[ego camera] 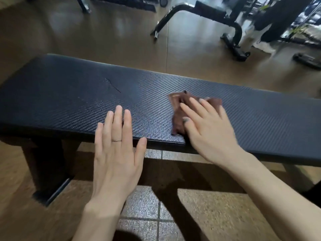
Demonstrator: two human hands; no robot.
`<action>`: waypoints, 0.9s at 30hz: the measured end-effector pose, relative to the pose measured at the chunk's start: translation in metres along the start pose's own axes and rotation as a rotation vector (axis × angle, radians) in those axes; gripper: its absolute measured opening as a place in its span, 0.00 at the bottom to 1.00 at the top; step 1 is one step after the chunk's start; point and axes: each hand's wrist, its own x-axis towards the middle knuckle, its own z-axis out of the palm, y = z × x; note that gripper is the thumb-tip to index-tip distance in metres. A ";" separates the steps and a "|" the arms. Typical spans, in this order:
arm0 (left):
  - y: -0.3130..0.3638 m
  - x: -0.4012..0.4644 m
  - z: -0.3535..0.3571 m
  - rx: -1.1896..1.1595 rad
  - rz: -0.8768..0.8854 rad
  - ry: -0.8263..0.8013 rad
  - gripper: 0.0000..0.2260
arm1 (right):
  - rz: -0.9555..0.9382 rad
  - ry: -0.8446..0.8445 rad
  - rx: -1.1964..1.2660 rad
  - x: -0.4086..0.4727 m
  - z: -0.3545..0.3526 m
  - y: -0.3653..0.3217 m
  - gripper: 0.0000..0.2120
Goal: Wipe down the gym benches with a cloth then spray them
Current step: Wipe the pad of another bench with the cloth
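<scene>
From the head view I see the table (243, 108) cut off at both ends, and my right hand (206, 126) blurred, its straight fingers (194, 108) pressing the brown cloth (178, 117) mid-table. My left hand (118, 145) lies flat, fingers straight, over the near edge. No writing is readable.

The cloth (178, 115) is spread on the bench (260, 112), pinned under the right hand (208, 129). The left hand (116, 153) is laid flat at the cloth's nine o'clock.

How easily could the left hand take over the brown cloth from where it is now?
Probably yes. The left hand lies flat and empty on the bench, with bare pad between it and the cloth. The right hand presses on the cloth, though.
</scene>
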 end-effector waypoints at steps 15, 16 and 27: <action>-0.008 -0.015 -0.003 0.078 -0.032 0.015 0.31 | -0.087 0.043 -0.044 -0.075 0.002 0.065 0.28; -0.007 -0.015 -0.003 0.081 -0.033 0.023 0.30 | -0.052 0.066 -0.049 -0.076 0.003 0.065 0.27; -0.015 -0.014 -0.013 0.157 -0.110 0.007 0.47 | -0.488 0.205 -0.112 0.017 0.023 -0.095 0.23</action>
